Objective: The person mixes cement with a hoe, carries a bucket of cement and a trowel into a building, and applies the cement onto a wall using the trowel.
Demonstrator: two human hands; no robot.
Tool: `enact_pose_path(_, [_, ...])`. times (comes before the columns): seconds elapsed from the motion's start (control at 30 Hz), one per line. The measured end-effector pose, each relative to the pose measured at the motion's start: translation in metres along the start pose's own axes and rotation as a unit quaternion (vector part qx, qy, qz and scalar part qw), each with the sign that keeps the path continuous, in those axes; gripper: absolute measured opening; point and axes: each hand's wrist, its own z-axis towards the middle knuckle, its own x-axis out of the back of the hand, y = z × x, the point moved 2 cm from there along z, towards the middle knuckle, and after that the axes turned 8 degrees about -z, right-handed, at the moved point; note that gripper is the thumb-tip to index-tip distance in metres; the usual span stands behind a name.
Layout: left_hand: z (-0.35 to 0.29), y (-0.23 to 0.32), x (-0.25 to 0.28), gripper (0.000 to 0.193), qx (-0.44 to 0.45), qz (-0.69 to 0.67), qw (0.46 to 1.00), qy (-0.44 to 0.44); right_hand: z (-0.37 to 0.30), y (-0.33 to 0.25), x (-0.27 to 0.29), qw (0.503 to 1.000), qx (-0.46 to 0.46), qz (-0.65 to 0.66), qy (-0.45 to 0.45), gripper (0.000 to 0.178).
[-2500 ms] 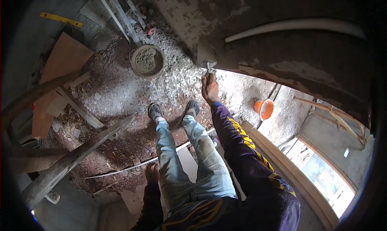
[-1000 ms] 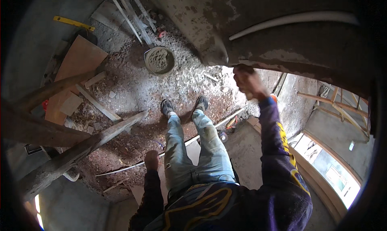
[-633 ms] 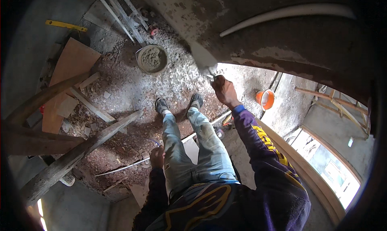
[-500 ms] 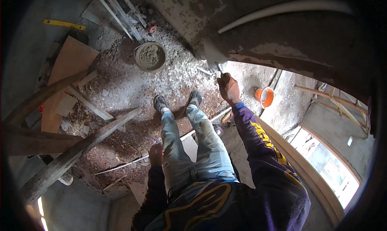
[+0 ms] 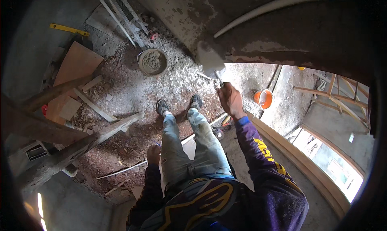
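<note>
My right hand [image 5: 231,100] reaches forward, fingers wrapped round the handle of a plastering trowel [image 5: 210,60]. The trowel's broad pale blade lies by the lower edge of the dark, patchily damp plastered wall [image 5: 262,33]; whether it touches is hard to tell. My left hand [image 5: 153,155] hangs low beside my left thigh, fingers curled. A thin bluish strand shows just past it, but what the hand holds, if anything, is not clear. Ahead of my feet, on the rubble floor, a bucket of grey mortar [image 5: 152,62] stands to the left of the trowel.
An orange bucket [image 5: 264,98] stands to the right of my right hand. Rough timber poles [image 5: 86,148] slant across the left, near a brown board [image 5: 76,71] and a yellow spirit level [image 5: 69,29]. Long straight bars [image 5: 125,23] lie at the far left, and a wooden beam [image 5: 298,162] runs along the right.
My right hand has drawn back a little toward me with the trowel, and more of its blade face shows. The whole view has shifted slightly. My left hand stays low by my thigh.
</note>
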Motion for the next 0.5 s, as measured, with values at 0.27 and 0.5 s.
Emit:
enact_pose_path(0.27, [0.003, -0.017, 0.012, 0.026, 0.044, -0.026, 0.998, 0.04, 0.006, -0.029, -0.017, 0.893, -0.017, 0.278, -0.353, 0.025])
enact_pose_path(0.5, [-0.009, -0.047, 0.001, 0.018, -0.074, 0.066, 0.995, -0.013, 0.059, -0.017, 0.053, 0.888, -0.147, 0.345, -0.266, 0.018])
